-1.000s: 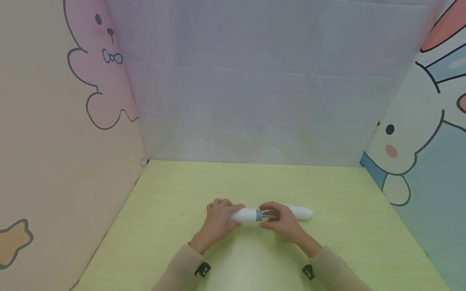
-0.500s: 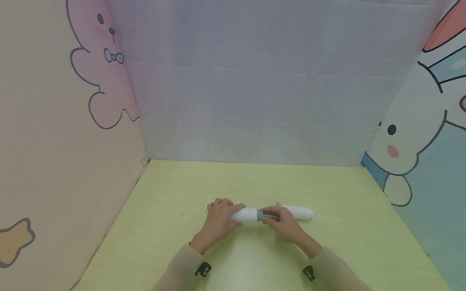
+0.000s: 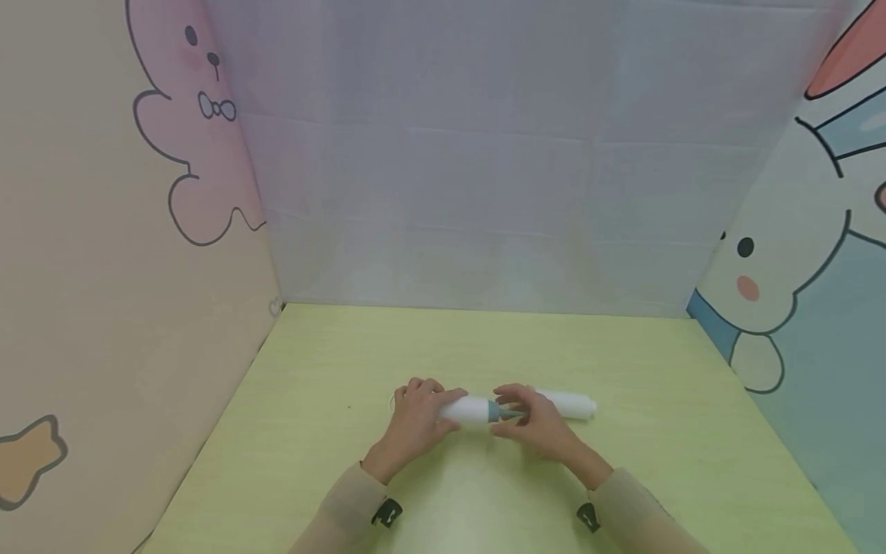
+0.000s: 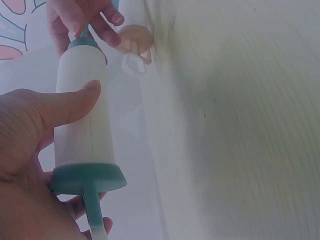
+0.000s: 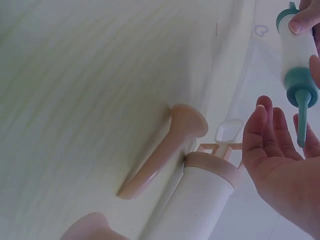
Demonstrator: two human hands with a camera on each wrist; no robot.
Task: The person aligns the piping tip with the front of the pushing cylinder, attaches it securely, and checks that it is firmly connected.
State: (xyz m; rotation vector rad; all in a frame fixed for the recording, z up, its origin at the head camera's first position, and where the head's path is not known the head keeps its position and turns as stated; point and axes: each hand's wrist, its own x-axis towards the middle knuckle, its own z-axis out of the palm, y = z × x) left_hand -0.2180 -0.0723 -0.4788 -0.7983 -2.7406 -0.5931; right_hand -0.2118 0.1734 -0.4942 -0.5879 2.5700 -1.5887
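My left hand grips the white barrel of a large syringe-like dispenser, with the thumb across it in the left wrist view. The barrel has a teal flange at the near end, with a handle stem below it. At the far end sits a teal cap with a long, thin teal nozzle. Around that nozzle, my right hand has its fingers and thumb spread apart. In the right wrist view the nozzle passes in front of the right fingers, and contact cannot be made out.
A second white dispenser with a pinkish-beige end lies just beyond my right hand. Beside it are a loose pinkish-beige funnel-shaped nozzle and another pinkish-beige part. Printed walls enclose the yellow-green table.
Half a second ago my right fingers were closed in on the teal cap; now they have spread away from it. The left hand and the dispenser have stayed nearly still.
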